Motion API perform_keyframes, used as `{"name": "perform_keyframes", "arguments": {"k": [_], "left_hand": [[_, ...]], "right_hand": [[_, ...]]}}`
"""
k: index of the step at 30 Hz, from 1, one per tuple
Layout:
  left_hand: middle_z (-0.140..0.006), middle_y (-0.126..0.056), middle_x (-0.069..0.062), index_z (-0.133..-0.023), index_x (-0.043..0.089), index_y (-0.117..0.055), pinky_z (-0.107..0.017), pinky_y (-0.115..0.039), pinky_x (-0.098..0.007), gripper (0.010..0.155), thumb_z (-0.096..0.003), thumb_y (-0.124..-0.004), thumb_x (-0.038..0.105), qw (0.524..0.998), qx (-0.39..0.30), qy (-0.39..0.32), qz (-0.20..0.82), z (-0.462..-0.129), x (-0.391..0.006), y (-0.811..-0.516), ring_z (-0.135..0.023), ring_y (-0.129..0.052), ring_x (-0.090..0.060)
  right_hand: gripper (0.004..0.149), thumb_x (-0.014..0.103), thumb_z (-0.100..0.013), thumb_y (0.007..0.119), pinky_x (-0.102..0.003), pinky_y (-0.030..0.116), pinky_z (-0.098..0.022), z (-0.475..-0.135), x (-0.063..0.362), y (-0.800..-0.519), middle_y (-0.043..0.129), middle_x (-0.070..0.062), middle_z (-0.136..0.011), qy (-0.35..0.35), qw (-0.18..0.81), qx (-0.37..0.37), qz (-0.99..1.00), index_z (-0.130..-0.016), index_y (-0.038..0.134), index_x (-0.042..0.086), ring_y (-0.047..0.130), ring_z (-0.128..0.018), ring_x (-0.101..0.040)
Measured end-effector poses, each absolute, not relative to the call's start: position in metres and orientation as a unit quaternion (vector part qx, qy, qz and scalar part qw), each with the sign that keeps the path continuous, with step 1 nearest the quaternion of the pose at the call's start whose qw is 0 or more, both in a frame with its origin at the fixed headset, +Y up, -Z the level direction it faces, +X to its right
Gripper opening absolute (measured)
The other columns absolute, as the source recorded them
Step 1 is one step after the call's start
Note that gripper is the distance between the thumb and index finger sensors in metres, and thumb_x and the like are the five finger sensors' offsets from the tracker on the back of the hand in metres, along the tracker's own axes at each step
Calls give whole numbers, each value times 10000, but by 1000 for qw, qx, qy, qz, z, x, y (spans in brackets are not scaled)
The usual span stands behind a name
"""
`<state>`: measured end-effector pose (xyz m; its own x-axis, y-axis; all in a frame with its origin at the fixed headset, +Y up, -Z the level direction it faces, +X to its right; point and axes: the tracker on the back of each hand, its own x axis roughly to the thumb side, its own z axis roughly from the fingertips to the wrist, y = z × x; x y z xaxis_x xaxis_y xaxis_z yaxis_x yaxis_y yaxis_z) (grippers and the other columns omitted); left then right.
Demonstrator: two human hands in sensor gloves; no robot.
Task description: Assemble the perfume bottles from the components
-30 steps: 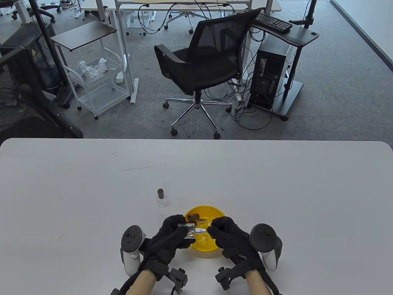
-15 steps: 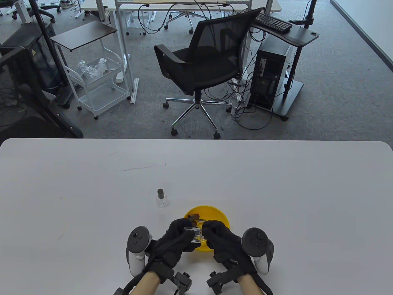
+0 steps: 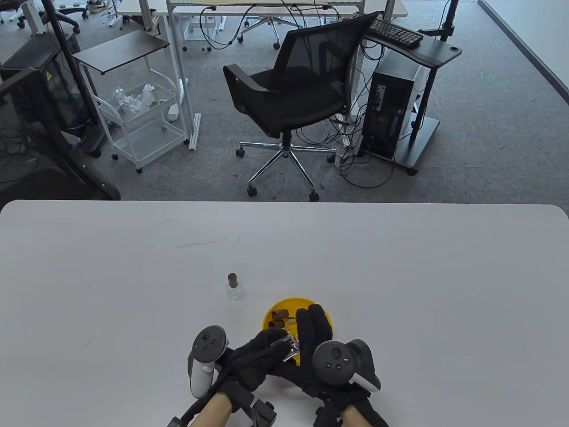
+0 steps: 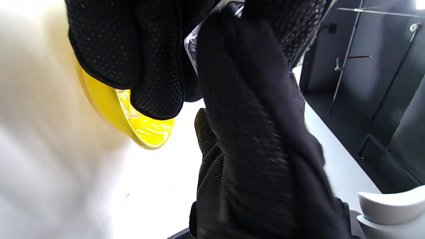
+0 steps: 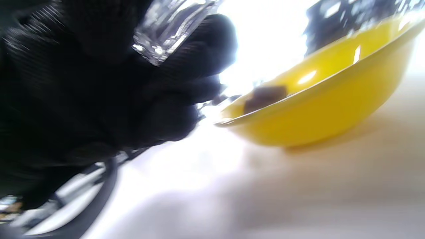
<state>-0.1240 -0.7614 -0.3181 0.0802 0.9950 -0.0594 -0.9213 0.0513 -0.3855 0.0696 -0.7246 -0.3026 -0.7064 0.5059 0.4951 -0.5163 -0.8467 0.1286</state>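
A clear glass bottle (image 3: 288, 346) is held between both hands just above the near rim of the yellow bowl (image 3: 272, 310). My left hand (image 3: 266, 349) grips the bottle's body from the left. My right hand (image 3: 310, 329) is rolled over onto the bottle's other end, fingers wrapped over it, so the neck and spray head are hidden. The right wrist view shows the bottle (image 5: 169, 26) clamped in gloved fingers beside the bowl (image 5: 332, 109). In the left wrist view only a glass edge (image 4: 191, 46) shows. Brown caps (image 3: 281, 315) lie in the bowl.
An assembled bottle with a dark cap (image 3: 233, 287) stands upright on the white table (image 3: 400, 275), up and left of the bowl. Beyond the table's far edge are an office chair (image 3: 291, 89) and a white trolley (image 3: 142, 120).
Both hands came together and shifted slightly left. The right hand rolled over on the bottle's neck end, its tracker swinging inward, and the silver spray head is now covered.
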Motion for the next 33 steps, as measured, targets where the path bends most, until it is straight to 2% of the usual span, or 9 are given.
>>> {"name": "perform_keyframes", "arguments": {"k": [4, 7, 11, 14, 17, 25, 27, 30, 33], "left_hand": [[-877, -922, -130, -988, 135, -717, -531, -849, -463, 550, -526, -792, 425, 719, -173, -126, 661, -316, -119, -760, -683, -1023, -292], [-877, -923, -133, -983, 142, -729, -534, -846, -466, 546, -521, -804, 423, 728, -171, -128, 652, -317, -120, -759, -682, -1022, -291], [-874, -926, -136, -980, 139, -732, -533, -846, -466, 542, -524, -799, 425, 736, -165, -131, 644, -316, -118, -757, -678, -1023, -293], [-872, -929, -136, -979, 138, -734, -529, -847, -467, 542, -524, -798, 425, 731, -163, -135, 649, -315, -117, -756, -675, -1024, -294], [-870, -929, -138, -977, 139, -735, -527, -848, -463, 534, -527, -791, 421, 732, -159, -137, 648, -315, -116, -756, -672, -1023, -295], [-875, -909, -155, -999, 141, -708, -522, -835, -460, 534, -539, -769, 404, 750, -127, -126, 637, -313, -117, -751, -657, -1004, -302], [-876, -905, -154, -1009, 144, -695, -526, -827, -466, 537, -543, -759, 401, 750, -120, -125, 638, -313, -118, -751, -658, -997, -309], [-889, -895, -125, -1023, 177, -678, -540, -813, -474, 540, -539, -762, 401, 756, -98, -110, 638, -315, -126, -749, -677, -981, -306], [-924, -869, -127, -1033, 189, -667, -565, -796, -489, 535, -549, -755, 400, 736, -106, -124, 657, -316, -130, -744, -724, -958, -331]], "right_hand": [[1150, 616, -540, 720, -672, 377, -697, -299, 64, -725, -84, -421, -1041, -29, 218, 242, 945, -1046, -41, -83, 85, -915, -674], [1126, 627, -556, 707, -643, 504, -666, -298, 63, -727, 87, -447, -1073, -59, 211, 244, 945, -1059, 16, -106, 294, -909, -684], [1100, 624, -549, 735, -520, 648, -566, -297, 63, -726, 337, -366, -1047, -93, 205, 240, 944, -1081, 112, -111, 587, -778, -562], [1070, 627, -547, 734, -432, 707, -481, -296, 63, -722, 423, -273, -1005, -111, 184, 245, 945, -1077, 159, -103, 694, -673, -448], [1042, 634, -544, 729, -393, 734, -423, -296, 63, -719, 461, -250, -978, -114, 170, 245, 948, -1075, 201, -90, 734, -607, -392], [1024, 626, -485, 782, -366, 756, -432, -304, 75, -719, 454, -256, -1038, -74, 261, 268, 924, -1080, 258, -22, 739, -691, -420], [983, 581, -470, 816, -352, 768, -418, -305, 78, -717, 493, -240, -1029, -71, 285, 267, 918, -1077, 305, 0, 760, -679, -406], [689, 439, -513, 824, -274, 818, -310, -308, 88, -713, 715, -149, -922, -92, 332, 262, 902, -1027, 530, 87, 886, -542, -279], [587, 359, -532, 829, -260, 820, -283, -314, 95, -709, 759, -146, -890, -70, 414, 253, 872, -1007, 595, 106, 898, -505, -269]]}}
